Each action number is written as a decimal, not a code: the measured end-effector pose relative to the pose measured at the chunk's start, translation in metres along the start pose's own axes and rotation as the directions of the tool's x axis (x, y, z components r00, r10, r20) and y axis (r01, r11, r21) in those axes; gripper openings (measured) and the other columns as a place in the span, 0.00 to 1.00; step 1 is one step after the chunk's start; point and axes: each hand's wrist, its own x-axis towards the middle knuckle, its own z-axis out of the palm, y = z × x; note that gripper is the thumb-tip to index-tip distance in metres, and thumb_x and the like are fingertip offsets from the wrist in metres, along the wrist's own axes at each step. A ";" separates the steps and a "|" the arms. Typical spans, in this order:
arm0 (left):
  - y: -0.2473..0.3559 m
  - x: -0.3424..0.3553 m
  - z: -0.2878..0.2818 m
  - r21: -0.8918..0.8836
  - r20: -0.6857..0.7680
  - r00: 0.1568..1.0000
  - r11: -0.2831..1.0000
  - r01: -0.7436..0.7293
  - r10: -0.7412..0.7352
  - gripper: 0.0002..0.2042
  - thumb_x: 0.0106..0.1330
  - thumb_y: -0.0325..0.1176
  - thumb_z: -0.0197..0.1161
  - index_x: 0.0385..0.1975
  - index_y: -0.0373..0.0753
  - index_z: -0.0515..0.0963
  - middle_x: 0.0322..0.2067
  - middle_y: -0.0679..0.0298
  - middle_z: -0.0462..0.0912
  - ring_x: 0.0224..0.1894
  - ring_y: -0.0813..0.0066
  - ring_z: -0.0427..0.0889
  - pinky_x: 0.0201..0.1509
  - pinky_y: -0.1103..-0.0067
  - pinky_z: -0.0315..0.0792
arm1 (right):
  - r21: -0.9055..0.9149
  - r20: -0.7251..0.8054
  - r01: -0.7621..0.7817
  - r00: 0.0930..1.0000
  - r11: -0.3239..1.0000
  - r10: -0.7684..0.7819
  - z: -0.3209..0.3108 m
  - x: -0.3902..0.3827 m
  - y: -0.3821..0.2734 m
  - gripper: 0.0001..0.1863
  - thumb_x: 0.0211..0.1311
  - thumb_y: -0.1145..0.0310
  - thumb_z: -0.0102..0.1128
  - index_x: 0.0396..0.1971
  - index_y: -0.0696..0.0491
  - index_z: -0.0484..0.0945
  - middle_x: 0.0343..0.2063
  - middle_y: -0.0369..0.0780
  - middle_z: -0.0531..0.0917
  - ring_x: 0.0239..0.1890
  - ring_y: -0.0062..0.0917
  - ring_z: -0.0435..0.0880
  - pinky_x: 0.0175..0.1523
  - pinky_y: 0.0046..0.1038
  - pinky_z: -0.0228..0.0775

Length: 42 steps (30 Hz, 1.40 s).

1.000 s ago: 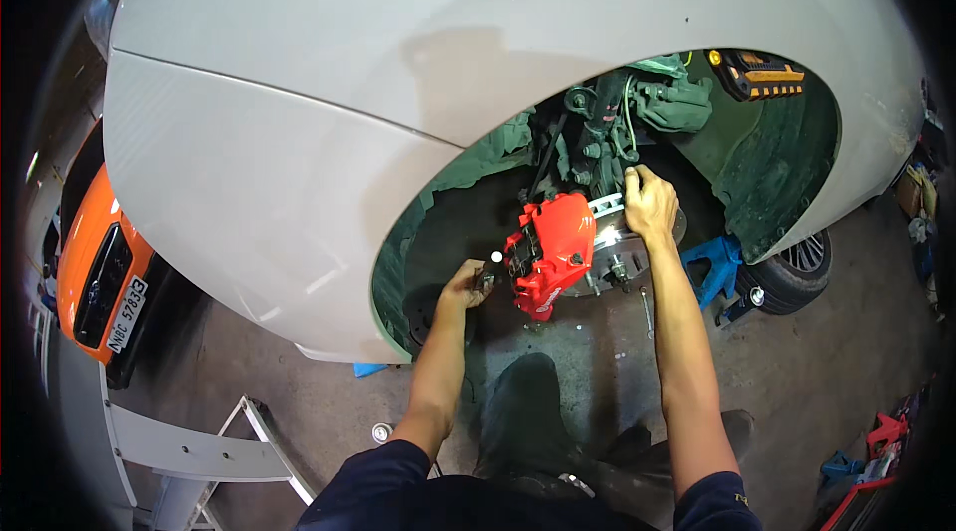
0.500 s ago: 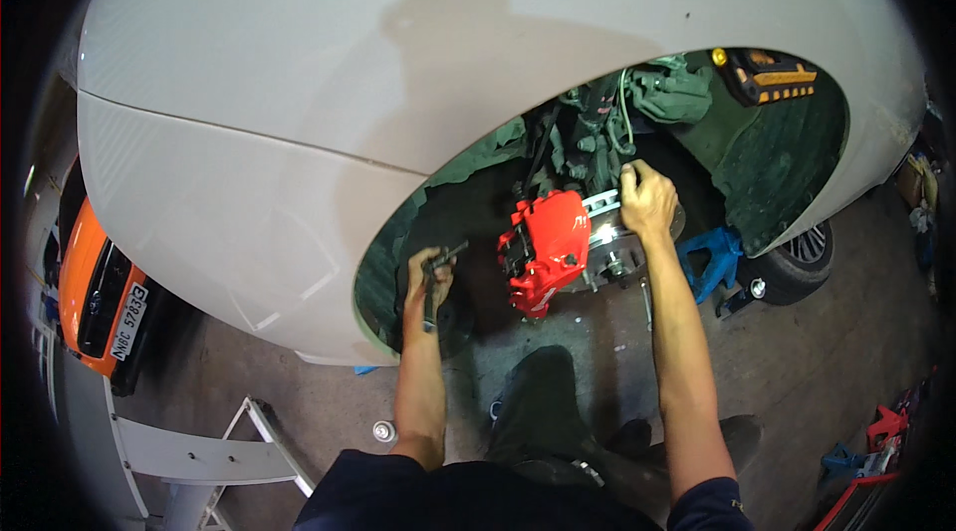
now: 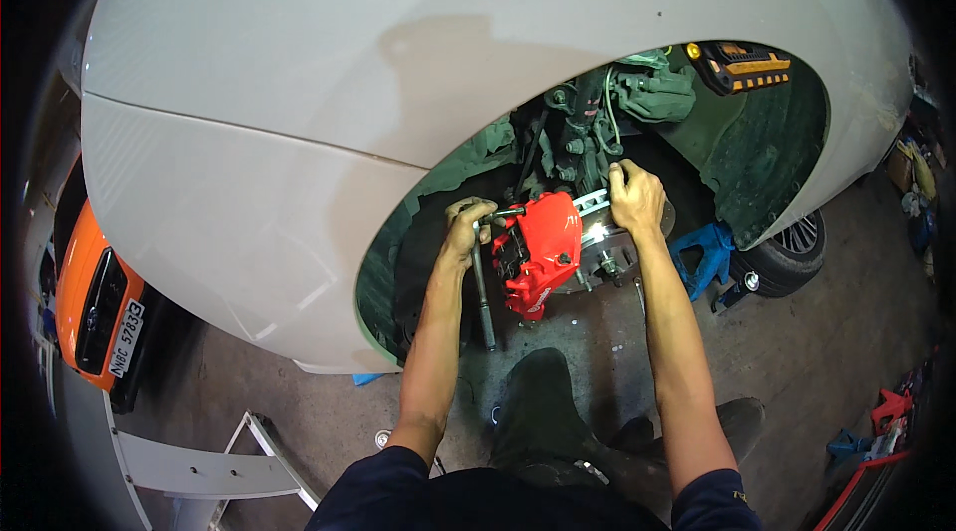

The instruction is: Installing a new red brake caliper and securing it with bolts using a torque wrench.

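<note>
My left hand (image 3: 464,225) is closed around the head of a ratchet wrench (image 3: 484,297). Its handle hangs down toward me, and its dark socket end points right, at the upper left side of a red brake caliper (image 3: 551,232). Whether the socket sits fully on a bolt is hard to make out. The caliper sits over the left edge of a shiny brake disc (image 3: 609,250) with studs sticking out of its hub. My right hand (image 3: 638,200) grips the disc's upper rim, fingertips partly hidden behind it.
A light grey car fender (image 3: 269,63) arches over the wheel well. A black and yellow work light (image 3: 742,68) is at the well's upper right. Beyond the disc stand a blue jack stand (image 3: 702,257) and a wheel (image 3: 787,257). An orange car (image 3: 95,292) is at far left.
My left hand has moved right and up with the ratchet wrench, bringing its socket end to the caliper. My right hand stays on the disc. The view has shifted slightly.
</note>
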 end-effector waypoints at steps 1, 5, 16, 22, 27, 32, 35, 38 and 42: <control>-0.002 0.001 0.001 -0.009 0.001 1.000 1.000 0.011 -0.011 0.05 0.58 0.30 0.61 0.27 0.35 0.76 0.21 0.53 0.82 0.10 0.83 0.66 0.14 0.85 0.58 | 0.017 0.000 0.017 1.000 1.000 -0.017 0.000 0.000 0.001 0.21 0.62 0.53 0.50 0.32 0.56 0.82 0.32 0.54 0.83 0.37 0.53 0.81 0.45 0.48 0.71; -0.006 0.005 0.000 0.018 0.055 0.998 1.000 -0.012 0.011 0.05 0.58 0.29 0.60 0.27 0.35 0.75 0.21 0.55 0.82 0.10 0.84 0.67 0.14 0.86 0.58 | 0.028 -0.013 0.018 1.000 0.999 -0.017 0.002 0.001 0.004 0.21 0.61 0.52 0.50 0.31 0.56 0.82 0.32 0.54 0.83 0.37 0.52 0.81 0.44 0.48 0.71; -0.017 0.011 -0.007 0.316 0.329 0.873 0.829 -0.461 0.360 0.07 0.61 0.33 0.58 0.26 0.35 0.72 0.15 0.63 0.75 0.11 0.84 0.65 0.15 0.84 0.58 | 0.062 -0.039 0.014 0.999 0.998 -0.012 0.004 -0.001 0.012 0.24 0.61 0.50 0.50 0.29 0.57 0.82 0.29 0.53 0.83 0.35 0.51 0.82 0.42 0.48 0.72; 0.002 0.005 0.011 -0.036 -0.144 0.892 0.903 0.428 -0.428 0.14 0.64 0.43 0.54 0.21 0.41 0.69 0.11 0.64 0.69 0.09 0.79 0.63 0.13 0.81 0.57 | 0.096 -0.058 0.025 0.998 0.995 -0.019 0.005 -0.003 0.014 0.24 0.61 0.50 0.51 0.29 0.58 0.82 0.29 0.53 0.83 0.34 0.50 0.83 0.42 0.47 0.73; 0.006 0.004 0.020 0.131 -0.131 0.959 0.954 0.268 -0.251 0.15 0.65 0.45 0.57 0.24 0.41 0.71 0.11 0.64 0.70 0.08 0.79 0.64 0.12 0.81 0.58 | 0.087 -0.073 0.043 0.997 0.995 -0.037 0.011 -0.005 0.014 0.24 0.61 0.50 0.50 0.28 0.58 0.82 0.30 0.53 0.84 0.35 0.50 0.83 0.42 0.47 0.73; -0.003 -0.005 0.017 0.358 -0.034 0.990 0.926 -0.119 0.140 0.14 0.65 0.41 0.61 0.23 0.39 0.69 0.14 0.65 0.72 0.09 0.80 0.66 0.12 0.84 0.62 | 0.156 -0.094 -0.002 0.995 0.988 0.017 -0.004 -0.010 0.003 0.24 0.63 0.51 0.52 0.37 0.60 0.79 0.37 0.54 0.83 0.39 0.51 0.82 0.45 0.46 0.72; 0.006 -0.007 0.019 0.628 -0.011 0.977 0.762 -0.158 0.212 0.14 0.65 0.40 0.61 0.25 0.35 0.73 0.16 0.60 0.75 0.13 0.71 0.75 0.16 0.77 0.69 | 0.147 -0.494 0.170 0.866 0.975 -0.077 -0.013 -0.066 -0.028 0.15 0.59 0.63 0.60 0.40 0.59 0.75 0.33 0.49 0.77 0.34 0.46 0.77 0.40 0.43 0.69; 0.023 -0.006 0.025 0.893 0.137 0.911 0.348 -0.283 0.389 0.19 0.65 0.45 0.60 0.24 0.33 0.76 0.18 0.53 0.79 0.20 0.57 0.80 0.25 0.68 0.73 | 0.545 0.076 -0.075 0.996 0.835 0.039 -0.001 -0.185 -0.084 0.14 0.63 0.62 0.56 0.34 0.60 0.72 0.32 0.52 0.76 0.36 0.49 0.77 0.42 0.42 0.70; 0.039 -0.002 0.032 0.983 0.180 0.965 -0.021 -0.180 0.188 0.24 0.64 0.51 0.59 0.23 0.32 0.80 0.24 0.45 0.81 0.32 0.43 0.81 0.39 0.61 0.73 | 0.529 0.647 -0.558 0.753 0.640 0.121 0.020 -0.250 -0.126 0.21 0.71 0.58 0.48 0.48 0.63 0.67 0.28 0.51 0.82 0.30 0.50 0.83 0.36 0.45 0.75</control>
